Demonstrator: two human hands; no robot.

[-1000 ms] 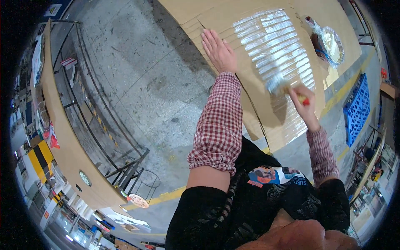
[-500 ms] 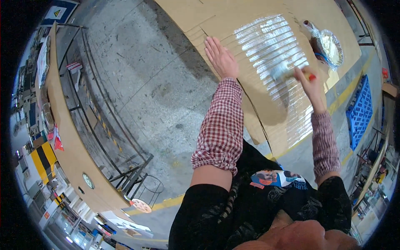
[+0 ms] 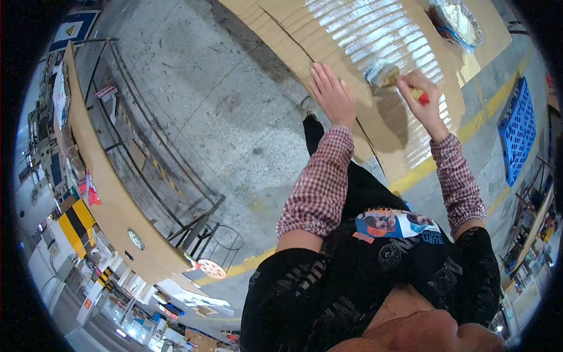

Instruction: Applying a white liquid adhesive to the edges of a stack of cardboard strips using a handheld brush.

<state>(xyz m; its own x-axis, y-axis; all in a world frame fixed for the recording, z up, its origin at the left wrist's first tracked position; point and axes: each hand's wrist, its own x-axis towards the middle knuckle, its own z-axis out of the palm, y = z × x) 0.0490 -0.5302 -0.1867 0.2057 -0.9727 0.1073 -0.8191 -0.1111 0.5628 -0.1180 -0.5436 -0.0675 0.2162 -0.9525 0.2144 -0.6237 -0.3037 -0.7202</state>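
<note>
The bare left hand [image 3: 335,98] lies palm down at the upper centre of the frame, on the large brown corrugated cardboard sheet [image 3: 281,13] near its left edge, its fingers straight, close together and gripping nothing. The bare right hand [image 3: 423,101], at the upper right of centre, has its fingers curled closely around the red-ended handle of a broad, pale-bristled brush [image 3: 385,76]. The brush head points left, over the lower left part of the glossy white parallel stripes [image 3: 375,26] that cover the sheet at the top of the frame; whether the bristles touch the surface I cannot tell. Near the upper right corner, a round container lined with clear plastic and holding a creamy white substance [image 3: 460,22] stands on the cardboard. Red-and-white checked sleeves [image 3: 319,182] cover both forearms. A blue perforated plastic pallet [image 3: 517,132] is at the right of the frame, well apart from the brush.
</note>
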